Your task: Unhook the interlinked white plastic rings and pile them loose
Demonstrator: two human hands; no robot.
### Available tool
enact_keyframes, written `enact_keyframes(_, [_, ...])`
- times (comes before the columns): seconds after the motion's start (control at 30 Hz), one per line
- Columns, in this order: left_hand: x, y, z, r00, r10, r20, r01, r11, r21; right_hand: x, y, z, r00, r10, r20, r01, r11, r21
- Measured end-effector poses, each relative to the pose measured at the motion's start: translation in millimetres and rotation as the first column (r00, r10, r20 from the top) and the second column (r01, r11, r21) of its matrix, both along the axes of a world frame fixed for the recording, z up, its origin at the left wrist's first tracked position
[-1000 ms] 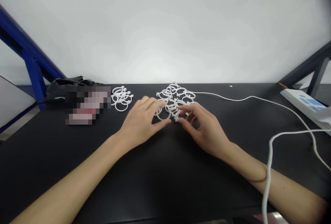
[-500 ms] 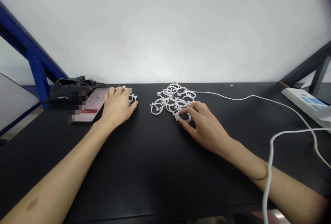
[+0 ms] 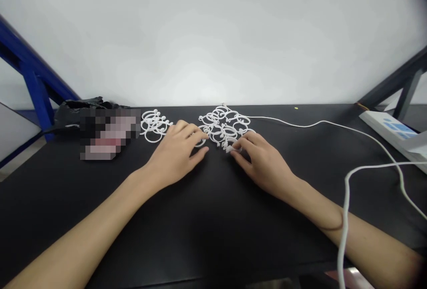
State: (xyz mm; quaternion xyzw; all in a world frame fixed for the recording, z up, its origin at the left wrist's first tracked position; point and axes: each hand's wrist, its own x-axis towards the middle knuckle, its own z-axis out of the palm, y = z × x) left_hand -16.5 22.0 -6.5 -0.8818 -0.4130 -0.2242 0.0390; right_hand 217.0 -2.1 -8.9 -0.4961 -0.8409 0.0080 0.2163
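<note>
Several thin white rings with small knobs lie in a loose pile point(image 3: 220, 124) at the middle of the black table. Farther left sits a smaller cluster of similar rings point(image 3: 153, 125). My left hand point(image 3: 176, 151) is between the two groups, thumb and fingers apart, at the left edge of the larger pile. A ring partly shows behind its fingers; nothing is visibly gripped. My right hand point(image 3: 263, 160) pinches a white ring point(image 3: 229, 148) at the pile's front right, thumb against fingertips. The fingers hide part of that ring.
A phone, blurred out point(image 3: 110, 137), and a crumpled black bag point(image 3: 76, 110) lie at the left. A white cable point(image 3: 300, 126) runs right from the pile. Another thick white cable point(image 3: 347, 200) crosses over my right forearm. A white box point(image 3: 387, 128) stands at the right edge.
My left hand has moved right from the small ring cluster to the larger pile, uncovering the cluster. My right hand stays nearly in place, its fingers closed more tightly on the ring.
</note>
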Motion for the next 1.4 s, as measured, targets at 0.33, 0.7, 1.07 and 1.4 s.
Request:
enact_keyframes(0.33, [7,-7,-1.5,0.994,-0.097,0.042,0.096,0.995,0.028,-3,-3,4.0,0.973,0.085,-0.215,-0.060,0.991,0.117])
enact_keyframes(0.7, [12,-10,0.4,0.945,-0.270,0.183,0.275,0.961,-0.001,-7,-5,6.3,0.923,0.149,-0.356,-0.142,0.989,0.044])
enact_keyframes(1.07, [14,-13,1.7,0.939,-0.300,0.165,0.302,0.953,0.013,-10,-12,9.6,0.901,0.163,-0.402,-0.202,0.978,-0.058])
enact_keyframes(1.4, [16,-14,1.0,0.946,-0.307,0.101,0.301,0.951,0.074,-11,-12,9.4,0.900,0.159,-0.406,-0.189,0.981,-0.033])
